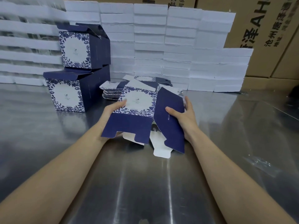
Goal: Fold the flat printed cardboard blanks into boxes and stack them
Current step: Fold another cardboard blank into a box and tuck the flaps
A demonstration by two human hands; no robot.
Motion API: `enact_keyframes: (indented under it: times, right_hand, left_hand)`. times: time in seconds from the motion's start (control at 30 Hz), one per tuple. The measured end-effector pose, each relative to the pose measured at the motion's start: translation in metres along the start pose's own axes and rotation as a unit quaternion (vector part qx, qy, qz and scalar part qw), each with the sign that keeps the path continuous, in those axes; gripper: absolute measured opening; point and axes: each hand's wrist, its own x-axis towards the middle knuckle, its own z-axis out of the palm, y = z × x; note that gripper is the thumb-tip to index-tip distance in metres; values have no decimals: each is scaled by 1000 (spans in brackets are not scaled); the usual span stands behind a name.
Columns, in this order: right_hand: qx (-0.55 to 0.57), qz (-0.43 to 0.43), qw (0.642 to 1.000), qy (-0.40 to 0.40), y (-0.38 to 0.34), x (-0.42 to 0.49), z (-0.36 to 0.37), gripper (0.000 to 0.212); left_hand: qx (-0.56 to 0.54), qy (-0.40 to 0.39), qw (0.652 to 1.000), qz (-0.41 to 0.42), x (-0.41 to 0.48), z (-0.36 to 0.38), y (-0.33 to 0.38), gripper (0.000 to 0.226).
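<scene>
The half-opened blank (137, 102) hangs just above the steel table (145, 183), bottom flaps loose. The left hand (113, 109) curls round its floral panel's left edge; the right hand (182, 117) pinches the navy side panel, thumb in front. Steel spreads wide nearer and rightward. Just behind lies the pile of flat blanks (111, 92); left, the upper folded box (76, 49) tops the lower folded box (68, 94).

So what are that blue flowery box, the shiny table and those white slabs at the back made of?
The half-folded box blank looks like thin cardboard: printed navy and floral outside, plain white inside its flaps, bending at creases. The table seems stainless steel, brushed, with streaky reflections. The white slabs are probably foam, matte with rough edges, though I cannot be sure.
</scene>
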Motion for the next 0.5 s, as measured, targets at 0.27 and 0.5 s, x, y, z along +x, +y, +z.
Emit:
enact_keyframes:
  times: [0.27, 0.5]
  right_hand:
    - [122, 93, 985, -85, -4, 4, -7, 53]
    - [103, 109, 986, -68, -6, 4, -3, 60]
  left_hand:
    - [-14, -105, 988, -112, -7, -7, -5, 34]
    - [-55, -49, 996, -59, -7, -3, -4, 18]
